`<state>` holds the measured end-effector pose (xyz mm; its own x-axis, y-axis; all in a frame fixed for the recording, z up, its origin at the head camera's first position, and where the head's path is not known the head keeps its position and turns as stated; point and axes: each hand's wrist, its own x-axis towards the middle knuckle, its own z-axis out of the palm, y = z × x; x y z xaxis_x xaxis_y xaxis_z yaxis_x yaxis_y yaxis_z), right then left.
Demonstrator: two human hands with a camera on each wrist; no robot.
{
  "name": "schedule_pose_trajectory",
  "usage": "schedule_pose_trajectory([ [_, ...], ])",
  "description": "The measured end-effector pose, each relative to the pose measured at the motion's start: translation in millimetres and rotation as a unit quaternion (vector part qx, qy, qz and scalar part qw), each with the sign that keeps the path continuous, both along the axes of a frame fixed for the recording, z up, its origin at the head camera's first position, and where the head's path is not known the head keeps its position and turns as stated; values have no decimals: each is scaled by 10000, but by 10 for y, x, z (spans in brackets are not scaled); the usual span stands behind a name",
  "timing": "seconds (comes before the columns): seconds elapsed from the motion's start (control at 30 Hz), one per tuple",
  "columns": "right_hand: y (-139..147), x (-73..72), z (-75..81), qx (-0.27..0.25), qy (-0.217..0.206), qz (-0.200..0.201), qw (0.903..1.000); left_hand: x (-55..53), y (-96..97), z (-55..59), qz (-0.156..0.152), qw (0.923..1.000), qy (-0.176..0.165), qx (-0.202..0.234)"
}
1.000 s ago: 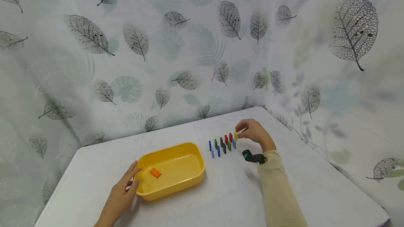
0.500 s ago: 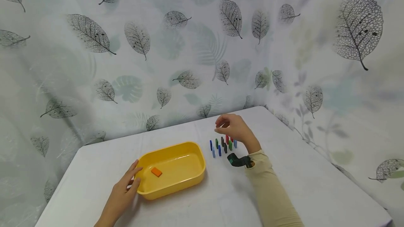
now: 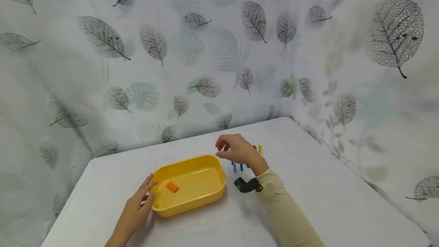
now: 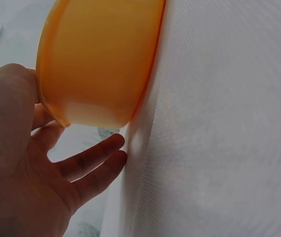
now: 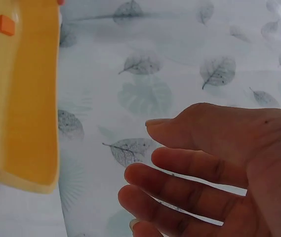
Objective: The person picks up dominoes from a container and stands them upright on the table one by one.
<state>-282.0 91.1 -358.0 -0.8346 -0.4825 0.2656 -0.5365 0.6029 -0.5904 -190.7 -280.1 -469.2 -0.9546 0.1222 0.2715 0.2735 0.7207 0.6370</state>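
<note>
At its left end, the yellow tray (image 3: 202,199) is held by my left hand (image 3: 135,210). In the left wrist view the thumb and nearer fingers reach over the rim, while two other fingers stretch out below it. My right hand (image 3: 236,149) hovers beyond the tray's right end, fingers loosely bent. Nothing sits between them in the right wrist view. One flat orange block (image 3: 172,187) lies inside the tray. Behind the right hand stand small upright blocks: a yellow block (image 3: 260,148), a light blue block (image 3: 234,167) and a blue block (image 3: 241,167) show; others are mostly hidden.
A white cloth covers the table (image 3: 308,197). Leaf-printed curtains (image 3: 205,56) hang along its back and sides. On the right wrist sits a dark camera mount (image 3: 246,185), low above the cloth.
My right hand has let go of the yellow block, which stays standing by the rows, and has moved left across them toward the tray. My left hand keeps its place at the tray.
</note>
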Motion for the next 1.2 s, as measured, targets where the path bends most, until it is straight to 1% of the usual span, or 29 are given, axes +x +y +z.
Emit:
schedule_pose_trajectory([
  [0.13,-175,31,-30,230,7,317,9992,-9,8,4,24,10000,-44,15],
  [0.27,-436,54,-99,671,7,593,9960,-8,-1,19,15,10000,-5,-9],
  [0.43,-829,82,-193,1385,12,878,9865,-17,0,22,-53,9999,130,-13],
  [0.57,-1115,105,-256,1664,56,1077,9801,-11,1,29,-77,9999,120,1],
  [0.63,-1232,112,-282,1733,57,1107,9786,-5,0,36,-59,9999,102,5],
  [0.73,-1375,112,-334,1872,98,1051,9766,0,-8,39,-66,9999,115,9],
  [0.87,-1531,97,-443,2024,277,1051,9733,-1,-19,27,-83,9999,139,29],
  [1.07,-1710,81,-601,2280,424,1142,9660,-4,-26,-6,-98,9997,207,11],
  [1.2,-1782,99,-648,2419,467,1161,9622,0,-31,-18,-120,9996,272,-13],
])
